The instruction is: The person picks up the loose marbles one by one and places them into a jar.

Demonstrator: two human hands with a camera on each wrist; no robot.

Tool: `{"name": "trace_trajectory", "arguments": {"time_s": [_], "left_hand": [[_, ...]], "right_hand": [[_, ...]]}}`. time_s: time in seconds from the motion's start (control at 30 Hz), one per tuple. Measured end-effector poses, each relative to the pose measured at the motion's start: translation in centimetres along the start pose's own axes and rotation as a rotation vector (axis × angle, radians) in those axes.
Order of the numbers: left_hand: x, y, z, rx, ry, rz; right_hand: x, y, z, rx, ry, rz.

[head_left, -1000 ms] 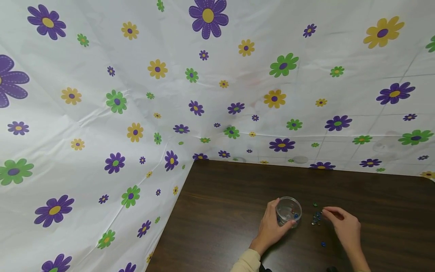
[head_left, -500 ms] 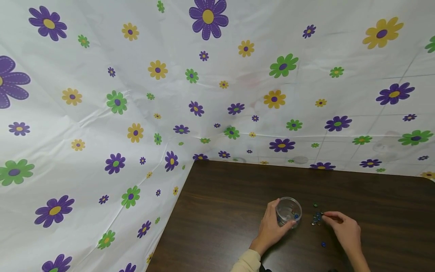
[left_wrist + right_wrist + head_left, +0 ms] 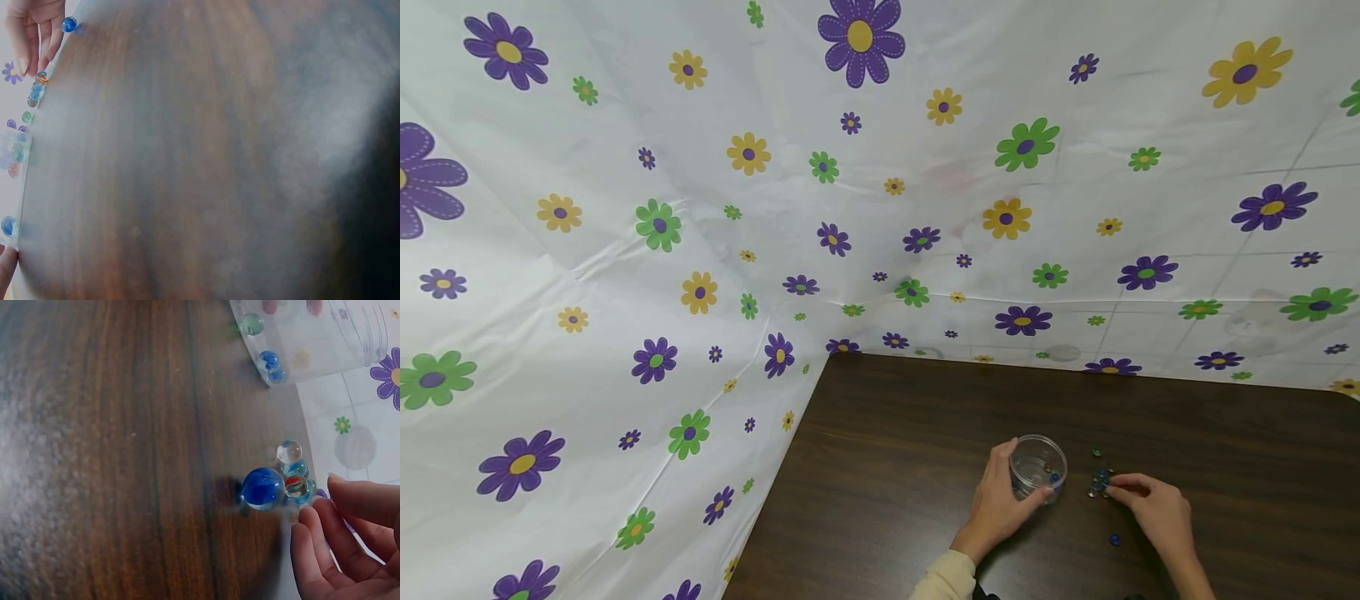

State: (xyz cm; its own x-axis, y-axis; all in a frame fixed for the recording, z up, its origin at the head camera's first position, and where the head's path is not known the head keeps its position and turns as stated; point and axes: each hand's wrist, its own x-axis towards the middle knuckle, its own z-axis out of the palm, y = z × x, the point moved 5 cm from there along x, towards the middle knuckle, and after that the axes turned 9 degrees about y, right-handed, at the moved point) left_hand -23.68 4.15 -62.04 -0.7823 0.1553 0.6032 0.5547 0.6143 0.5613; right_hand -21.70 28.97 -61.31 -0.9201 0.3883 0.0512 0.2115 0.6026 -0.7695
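My left hand (image 3: 1000,504) grips a clear plastic jar (image 3: 1037,436), thumb on the near side and fingers around the left. Inside lie several glass marbles (image 3: 269,360), blue and green ones among them. Right of the jar, a cluster of marbles (image 3: 1101,482) sits on the table, including a clear one (image 3: 289,452) and a red-swirled one (image 3: 296,486). My right hand (image 3: 1157,512) has its fingertips right at the cluster's right side. In the right wrist view its thumb and fingers are apart, with no marble visible between them.
A lone blue marble (image 3: 1115,540) lies nearer me, and a green marble (image 3: 1097,452) lies beyond the cluster. The dark wooden table (image 3: 880,467) meets a white flowered sheet (image 3: 925,192) at its back and left edges.
My right hand has shifted slightly toward me and left along the cluster; a marble formerly at its fingertips now shows on the table. The left hand and jar stay in place.
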Motion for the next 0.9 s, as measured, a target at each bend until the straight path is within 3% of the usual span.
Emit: {"name": "trace_trajectory", "arguments": {"time_s": [0.3,0.9], "left_hand": [[-0.04,0.0,-0.03,-0.015,-0.025,-0.033],[0.07,0.07,-0.07,-0.007,-0.014,-0.018]], "right_hand": [[0.01,0.11,0.17,-0.01,-0.021,-0.015],[-0.03,-0.03,0.6,-0.02,-0.023,-0.078]]}}
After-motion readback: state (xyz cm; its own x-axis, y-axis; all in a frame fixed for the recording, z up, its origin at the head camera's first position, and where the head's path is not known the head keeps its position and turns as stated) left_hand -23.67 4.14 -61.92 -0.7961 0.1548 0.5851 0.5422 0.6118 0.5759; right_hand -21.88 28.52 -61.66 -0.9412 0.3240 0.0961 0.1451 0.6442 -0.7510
